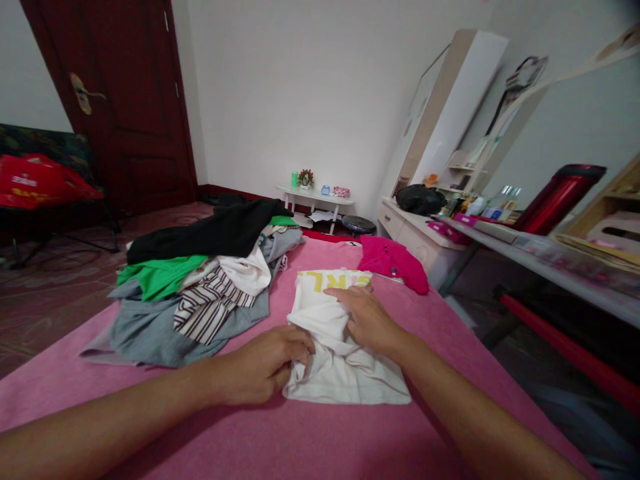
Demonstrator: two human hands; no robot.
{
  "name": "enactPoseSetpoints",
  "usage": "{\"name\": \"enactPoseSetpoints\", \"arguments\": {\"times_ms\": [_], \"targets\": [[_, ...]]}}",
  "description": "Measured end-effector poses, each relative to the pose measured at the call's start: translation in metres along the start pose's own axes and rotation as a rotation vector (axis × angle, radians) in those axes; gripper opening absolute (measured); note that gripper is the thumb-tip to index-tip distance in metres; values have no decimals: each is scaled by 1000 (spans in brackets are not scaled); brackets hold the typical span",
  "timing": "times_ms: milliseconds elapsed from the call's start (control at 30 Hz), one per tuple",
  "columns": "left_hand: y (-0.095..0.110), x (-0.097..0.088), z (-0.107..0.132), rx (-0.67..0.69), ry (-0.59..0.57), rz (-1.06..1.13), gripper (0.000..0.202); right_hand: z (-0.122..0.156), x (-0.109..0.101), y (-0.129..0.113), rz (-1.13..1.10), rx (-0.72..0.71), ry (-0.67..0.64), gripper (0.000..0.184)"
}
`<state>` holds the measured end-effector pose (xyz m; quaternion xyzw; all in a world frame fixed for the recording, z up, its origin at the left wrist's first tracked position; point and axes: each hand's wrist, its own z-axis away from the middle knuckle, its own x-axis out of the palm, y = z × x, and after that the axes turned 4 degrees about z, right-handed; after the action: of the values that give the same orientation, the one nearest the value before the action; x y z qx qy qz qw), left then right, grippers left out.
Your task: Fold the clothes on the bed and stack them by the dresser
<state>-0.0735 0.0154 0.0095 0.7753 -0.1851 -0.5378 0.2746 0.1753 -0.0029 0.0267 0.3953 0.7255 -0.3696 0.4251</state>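
Observation:
A white T-shirt [334, 363] with yellow letters lies partly folded on the pink bed cover [280, 440] in front of me. My left hand [267, 363] is closed on a bunched fold at the shirt's left edge. My right hand [363, 317] rests on top of the shirt with its fingers curled into the cloth, index finger pointing left. Both forearms reach in from the bottom of the view.
A heap of clothes [200, 280] in black, green, grey, white and stripes lies to the left. A magenta garment [395, 262] lies at the far right of the bed. A cluttered desk [525, 233] and red flask [560, 193] stand right; a dark door [125, 100] is behind.

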Motion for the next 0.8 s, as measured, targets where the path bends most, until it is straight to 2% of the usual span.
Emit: {"name": "enactPoseSetpoints", "arguments": {"times_ms": [33,133,167,200,233,300,333,367,433,467,533,600,667,733,800], "targets": [[0,0,2,-8,5,5,36,2,-5,0,-37,42,55,56],[1,-1,7,-13,23,47,35,27,-26,6,-157,233,361,19],[2,-1,9,-11,24,68,34,40,-33,10,-195,280,397,10],[2,-2,11,-17,20,93,34,56,-38,13,-232,312,356,8],[3,-3,12,-41,15,116,33,72,-42,17,-262,340,250,12],[1,-4,12,-151,27,151,29,104,-44,26,-284,409,0,18],[-1,-4,12,-224,64,144,26,117,-43,31,-272,456,-67,19],[-4,-5,11,-298,126,109,24,127,-41,35,-256,510,-75,17],[-14,-5,6,-425,270,-13,20,136,-37,44,-271,612,-2,13],[-19,-5,3,-476,323,-76,24,135,-35,47,-315,664,27,18],[-29,-5,-3,-557,363,-156,44,125,-32,51,-439,809,42,33],[-35,-3,-11,-606,346,-162,62,107,-27,51,-554,964,54,45],[-35,1,-18,-646,304,-121,70,86,-20,46,-650,1065,78,56],[-29,7,-26,-650,268,-57,69,64,-12,37,-712,1071,75,66],[-18,14,-35,-528,266,-36,57,43,-4,26,-693,986,44,68]]}}
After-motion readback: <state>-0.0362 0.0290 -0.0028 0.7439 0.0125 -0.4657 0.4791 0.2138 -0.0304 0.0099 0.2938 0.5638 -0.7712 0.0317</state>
